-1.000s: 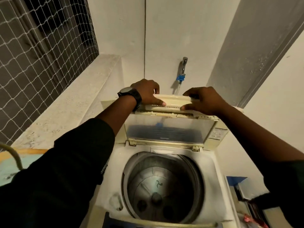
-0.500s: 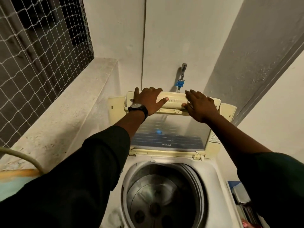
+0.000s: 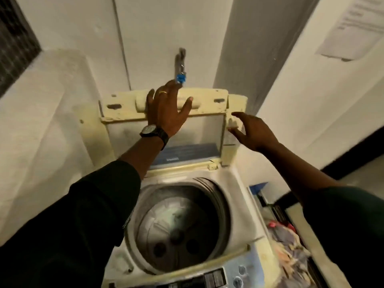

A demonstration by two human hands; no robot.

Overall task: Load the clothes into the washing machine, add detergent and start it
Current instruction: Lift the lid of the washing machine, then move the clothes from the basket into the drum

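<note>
Left hand, fingers straight and spread, lies flat against the handle on the upper edge of the raised lid; it presses and grips nothing. A watch sits on its wrist. Right hand, fingers likewise spread and holding nothing, is at the lid's right edge; whether its fingertips touch the plastic cannot be told through the blur.

The lid stands nearly upright at the rear edge of the washing machine, in front of the wall tap. It is judged to be a light, stiff plastic frame round a clear panel, hinged at the rear. It is best taken by the moulded handle, not by the thin side edges, and steadied until it rests, since a hinged lid may fall forward.

Below it the drum is open, with no garment visible inside. The control panel runs along the machine's front edge.

The clothes lie in a mixed heap just beside the machine's right side, near its front right corner; what holds them is not clear. They are judged soft, limp and light, unlikely to slip or break. A whole-hand gather from beneath the bundle should serve better than a fingertip pinch, which would leave sleeves trailing over the rim. No detergent can be identified.
</note>
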